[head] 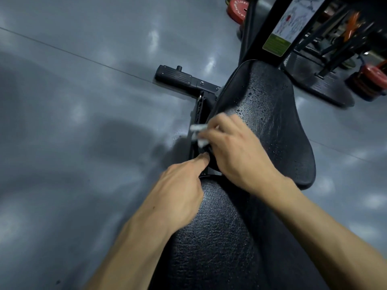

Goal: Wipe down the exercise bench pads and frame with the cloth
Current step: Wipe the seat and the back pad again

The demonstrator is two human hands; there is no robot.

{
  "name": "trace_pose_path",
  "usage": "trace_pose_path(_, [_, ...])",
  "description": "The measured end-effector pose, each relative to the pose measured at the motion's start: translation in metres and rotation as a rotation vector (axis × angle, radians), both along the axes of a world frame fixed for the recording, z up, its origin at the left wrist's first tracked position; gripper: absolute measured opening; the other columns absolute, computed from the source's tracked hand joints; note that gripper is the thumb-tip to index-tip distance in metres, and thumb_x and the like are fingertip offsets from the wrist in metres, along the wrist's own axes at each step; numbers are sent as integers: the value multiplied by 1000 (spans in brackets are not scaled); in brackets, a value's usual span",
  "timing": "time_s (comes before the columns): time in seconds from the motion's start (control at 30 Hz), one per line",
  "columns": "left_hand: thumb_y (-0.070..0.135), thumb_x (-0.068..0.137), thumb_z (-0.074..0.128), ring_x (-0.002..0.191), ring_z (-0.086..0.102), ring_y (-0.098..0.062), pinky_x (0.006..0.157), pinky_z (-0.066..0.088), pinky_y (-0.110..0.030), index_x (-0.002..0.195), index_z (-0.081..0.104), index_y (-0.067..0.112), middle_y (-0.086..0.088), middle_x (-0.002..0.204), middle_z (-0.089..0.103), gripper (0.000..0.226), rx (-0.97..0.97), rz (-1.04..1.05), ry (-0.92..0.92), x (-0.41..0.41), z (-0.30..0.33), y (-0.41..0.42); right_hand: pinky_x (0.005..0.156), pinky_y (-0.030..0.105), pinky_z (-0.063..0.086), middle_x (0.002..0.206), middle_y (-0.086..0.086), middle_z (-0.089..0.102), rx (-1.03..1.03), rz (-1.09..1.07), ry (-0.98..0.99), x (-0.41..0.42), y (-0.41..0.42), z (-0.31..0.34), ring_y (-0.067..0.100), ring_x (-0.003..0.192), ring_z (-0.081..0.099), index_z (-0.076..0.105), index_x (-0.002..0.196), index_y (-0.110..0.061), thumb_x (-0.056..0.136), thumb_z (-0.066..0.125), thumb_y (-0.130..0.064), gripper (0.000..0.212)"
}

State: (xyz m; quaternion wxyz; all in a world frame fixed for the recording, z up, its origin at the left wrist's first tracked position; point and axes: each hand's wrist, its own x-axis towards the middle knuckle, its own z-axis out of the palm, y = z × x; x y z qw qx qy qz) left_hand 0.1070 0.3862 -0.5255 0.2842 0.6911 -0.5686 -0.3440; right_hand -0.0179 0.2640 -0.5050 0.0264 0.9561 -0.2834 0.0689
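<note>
Right hand, centre of frame, grip closed round a white cloth; the cloth sticks out past the fingers at the left edge of the far pad, over the frame. Motion blur on this hand.

Left hand, lower centre, lies on the near pad; fingers mostly straight, holding nothing, fingertip at the gap between the pads.

Risks, as judged:
- Left fingertip sits in the hinge gap beside the adjuster rail. If a pad shifts, it could be pinched.
- Cloth is bunched small, so little of it meets the surface. Streaks or missed strips are likely.
- Droplets stand on the far pad, centre and right. A wet pad is slick, and a hand leaning on it may slide.
- Cloth could snag on the toothed rail.

Count:
- hands: two
- cloths: one
- pads: two
- frame foot, upper centre: one seen
- red plates: one at top, a stack at right edge, number in it unclear
- label on upright: one
</note>
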Motion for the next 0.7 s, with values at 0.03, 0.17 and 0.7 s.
trace_pose_path(0.03, [10, 102, 36, 88, 57, -18, 72, 43, -28, 137, 51, 38, 8, 105, 59, 48, 10, -1, -3, 0, -1, -1, 77, 47, 48, 109, 3, 58, 27, 73, 50, -3, 8, 1, 28, 92, 50, 73, 109, -20, 92, 46, -19, 31])
trace_pose_path(0.17, [9, 101, 37, 102, 60, -22, 78, 44, -27, 143, 47, 40, 6, 120, 63, 53, 26, -7, -8, 0, -3, -2, 78, 46, 49, 109, 1, 57, 47, 137, 135, 2, -1, 10, 26, 91, 49, 73, 108, -21, 90, 43, -21, 34])
trace_pose_path(0.7, [9, 103, 38, 135, 52, -20, 109, 45, -34, 159, 28, 39, 10, 156, 46, 64, -25, -16, 10, 7, -8, -4, 103, 43, 41, 106, 14, 67, 37, 89, 701, 82, -83, 38, 32, 107, 59, 77, 95, -14, 95, 38, -43, 48])
